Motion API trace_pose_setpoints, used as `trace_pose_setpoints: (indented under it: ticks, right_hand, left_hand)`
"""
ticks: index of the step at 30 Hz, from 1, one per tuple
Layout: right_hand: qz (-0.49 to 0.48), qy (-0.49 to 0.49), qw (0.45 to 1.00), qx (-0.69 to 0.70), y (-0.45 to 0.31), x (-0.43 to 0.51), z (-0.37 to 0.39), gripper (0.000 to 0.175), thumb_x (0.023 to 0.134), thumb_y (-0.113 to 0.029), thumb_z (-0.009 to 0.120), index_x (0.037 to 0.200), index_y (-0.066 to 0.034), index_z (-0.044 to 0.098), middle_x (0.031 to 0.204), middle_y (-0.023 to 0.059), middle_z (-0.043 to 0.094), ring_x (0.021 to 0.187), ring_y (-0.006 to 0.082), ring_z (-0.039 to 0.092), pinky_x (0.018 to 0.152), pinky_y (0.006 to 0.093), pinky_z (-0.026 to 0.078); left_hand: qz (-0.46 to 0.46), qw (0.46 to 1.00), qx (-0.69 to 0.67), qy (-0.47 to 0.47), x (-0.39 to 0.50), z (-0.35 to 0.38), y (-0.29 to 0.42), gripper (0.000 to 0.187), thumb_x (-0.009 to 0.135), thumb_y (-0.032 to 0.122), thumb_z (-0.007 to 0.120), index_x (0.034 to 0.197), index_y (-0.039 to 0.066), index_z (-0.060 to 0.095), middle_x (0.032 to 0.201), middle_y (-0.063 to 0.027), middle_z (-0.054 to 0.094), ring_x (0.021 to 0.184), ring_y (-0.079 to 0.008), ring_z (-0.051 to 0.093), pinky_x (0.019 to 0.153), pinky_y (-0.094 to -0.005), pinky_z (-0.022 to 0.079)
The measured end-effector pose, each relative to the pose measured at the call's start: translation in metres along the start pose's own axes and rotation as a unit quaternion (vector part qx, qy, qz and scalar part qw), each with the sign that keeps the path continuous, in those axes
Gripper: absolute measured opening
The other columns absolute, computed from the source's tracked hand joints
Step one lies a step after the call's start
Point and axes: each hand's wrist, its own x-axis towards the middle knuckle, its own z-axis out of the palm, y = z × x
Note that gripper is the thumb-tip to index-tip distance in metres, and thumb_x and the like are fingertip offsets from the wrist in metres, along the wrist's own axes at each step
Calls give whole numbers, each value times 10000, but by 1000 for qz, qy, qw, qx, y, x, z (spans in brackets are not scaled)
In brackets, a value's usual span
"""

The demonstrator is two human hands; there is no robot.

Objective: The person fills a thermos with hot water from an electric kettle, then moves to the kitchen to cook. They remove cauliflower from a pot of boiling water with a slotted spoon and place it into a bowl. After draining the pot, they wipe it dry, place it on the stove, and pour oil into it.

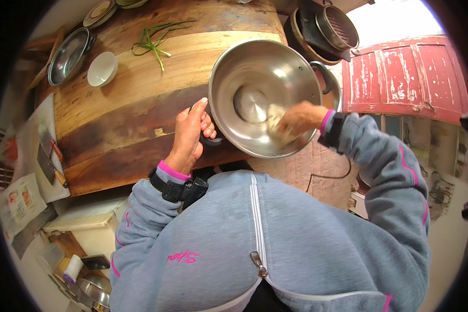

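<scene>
A large stainless steel pot is tipped so that its inside faces me, above the front right part of a wooden table. My left hand grips one of its black side handles. Inside the pot, against the lower right of the wall, my right hand holds a pale crumpled cloth. Both the cloth and the fingers around it are blurred. A second black handle sticks out from the pot's far right side.
Green onions, a white bowl and a metal pan are on the table. Two knives lie on a white cutting board at left. More pots stand at upper right, near a worn red door.
</scene>
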Motion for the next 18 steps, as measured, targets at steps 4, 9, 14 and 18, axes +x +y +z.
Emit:
trace_pose_setpoints:
  ticks: [4,9,14,18]
  right_hand:
    - [26,428,762,-485,30,3,-55,187,834,-234,584,1000,-192,659,963,-3,591,953,199,533,821,345,421]
    - [78,343,788,-505,37,-1,-41,294,817,-244,606,1078,-114,642,1056,49,606,1120,250,531,938,374,438]
    - [-34,143,988,42,-20,-12,30,422,783,-214,669,1186,-90,645,1052,104,694,1018,271,646,898,362,483]
    - [-185,43,781,595,-61,13,1,309,931,-185,611,1210,-54,596,959,20,630,907,89,592,823,252,493]
  left_hand:
    - [-20,1000,-2,-1,2,0,1,382,972,302,587,682,139,400,506,30,356,410,-104,363,435,-283,340]
    - [11,1000,-16,16,0,3,-2,381,954,294,610,689,121,399,525,24,353,421,-103,357,429,-283,331]
    - [31,997,-56,37,-1,7,-7,389,938,289,633,676,128,394,513,27,347,410,-93,339,413,-271,307]
    - [27,997,-61,35,-2,7,-6,382,936,286,634,685,127,393,517,25,353,412,-92,338,412,-268,302]
